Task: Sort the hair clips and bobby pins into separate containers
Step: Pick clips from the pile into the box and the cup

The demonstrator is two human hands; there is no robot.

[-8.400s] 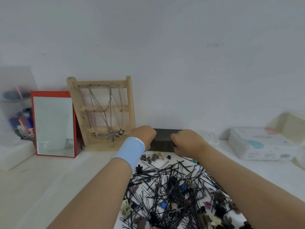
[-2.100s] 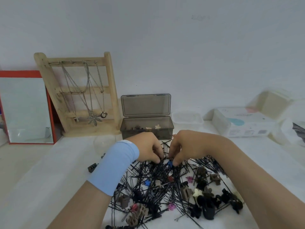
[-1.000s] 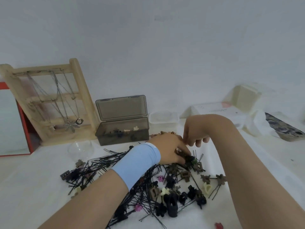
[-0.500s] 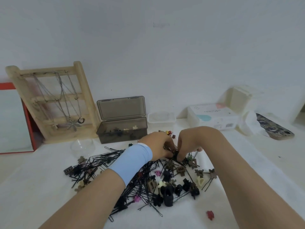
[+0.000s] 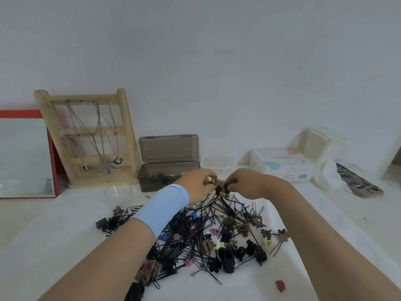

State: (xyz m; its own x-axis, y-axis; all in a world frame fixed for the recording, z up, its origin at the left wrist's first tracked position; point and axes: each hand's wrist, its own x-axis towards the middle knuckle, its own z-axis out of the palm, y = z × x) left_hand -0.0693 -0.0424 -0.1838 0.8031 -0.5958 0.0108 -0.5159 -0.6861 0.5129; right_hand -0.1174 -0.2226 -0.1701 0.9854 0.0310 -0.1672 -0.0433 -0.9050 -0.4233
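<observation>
A tangled heap of black bobby pins [image 5: 208,222] mixed with several small hair clips [image 5: 227,255] lies on the white table. My left hand [image 5: 198,185] and my right hand [image 5: 245,183] meet just above the heap's far end. Together they pinch a small cluster of brown and dark hair clips [image 5: 220,185], lifted off the pile with some pins trailing below. Behind them stands an open smoky-grey box [image 5: 169,170] with a few clips inside. To its right sits a small clear tub [image 5: 218,165].
A wooden necklace stand [image 5: 86,135] and a red-framed mirror [image 5: 23,155] lean at the back left. A clear bowl [image 5: 118,192] sits left of the box. A white tissue pack [image 5: 282,165] and a patterned phone [image 5: 358,181] lie at the right. One red clip [image 5: 280,285] lies apart.
Both hands have risen from the pile's far end, lifting the pinched cluster of clips toward the grey box. The head view shifted slightly.
</observation>
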